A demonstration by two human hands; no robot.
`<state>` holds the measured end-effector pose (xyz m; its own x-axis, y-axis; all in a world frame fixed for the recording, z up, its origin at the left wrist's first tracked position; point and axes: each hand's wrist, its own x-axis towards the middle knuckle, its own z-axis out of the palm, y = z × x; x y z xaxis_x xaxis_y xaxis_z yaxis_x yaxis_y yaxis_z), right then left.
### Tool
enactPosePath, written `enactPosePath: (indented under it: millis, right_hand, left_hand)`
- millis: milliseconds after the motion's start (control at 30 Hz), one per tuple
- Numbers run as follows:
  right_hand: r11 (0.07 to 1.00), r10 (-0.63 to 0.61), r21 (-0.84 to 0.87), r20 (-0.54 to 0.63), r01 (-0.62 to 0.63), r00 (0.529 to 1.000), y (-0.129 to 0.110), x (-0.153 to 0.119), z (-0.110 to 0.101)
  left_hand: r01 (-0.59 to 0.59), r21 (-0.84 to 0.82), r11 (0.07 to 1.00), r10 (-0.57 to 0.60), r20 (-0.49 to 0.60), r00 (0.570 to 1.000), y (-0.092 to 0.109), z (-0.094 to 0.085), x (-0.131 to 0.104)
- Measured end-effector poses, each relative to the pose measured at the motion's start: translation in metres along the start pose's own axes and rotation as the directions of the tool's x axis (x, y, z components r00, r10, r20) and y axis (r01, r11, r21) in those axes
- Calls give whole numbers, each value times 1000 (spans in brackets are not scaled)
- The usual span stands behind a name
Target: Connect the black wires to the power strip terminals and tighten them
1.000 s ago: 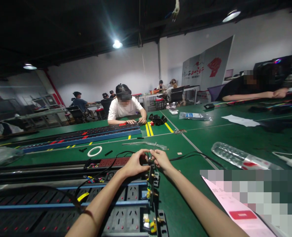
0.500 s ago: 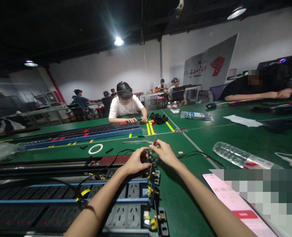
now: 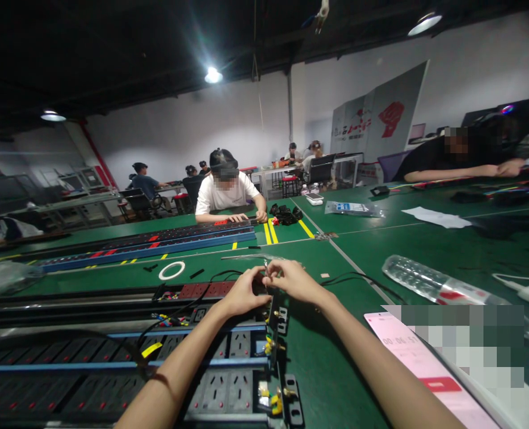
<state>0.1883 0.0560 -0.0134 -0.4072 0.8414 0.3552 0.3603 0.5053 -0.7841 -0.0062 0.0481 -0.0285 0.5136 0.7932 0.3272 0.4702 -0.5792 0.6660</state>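
Two hands (image 3: pixel 268 286) pinching small part (image 3: pixel 267 274), orientation unclear

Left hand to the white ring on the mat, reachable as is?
Probably yes. The left hand is at the power strip's end; the white ring lies beyond the strips to its left, with only bare green mat around it.

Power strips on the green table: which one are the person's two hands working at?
The rearmost strip of the near stack, with dark red sockets. The left hand and right hand meet at its right end; the blue-railed strips lie nearer, untouched.
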Motion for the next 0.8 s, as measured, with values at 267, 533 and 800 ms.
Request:
enactPosePath:
  millis: [267, 533, 800]
  right_hand:
    - [759, 482, 549, -113, -349, 869, 45, 5, 30]
    - [631, 629, 644, -98, -433, 771, 43, 3, 40]
    - [961, 261, 168, -272, -221, 926, 15, 0, -1]
  left_hand:
    - [10, 30, 999, -10, 14, 1000, -2, 0, 0]
    - [14, 15, 1000, -14, 16, 1000, -2, 1, -1]
    - [33, 21, 999, -33, 11, 999, -2, 0, -2]
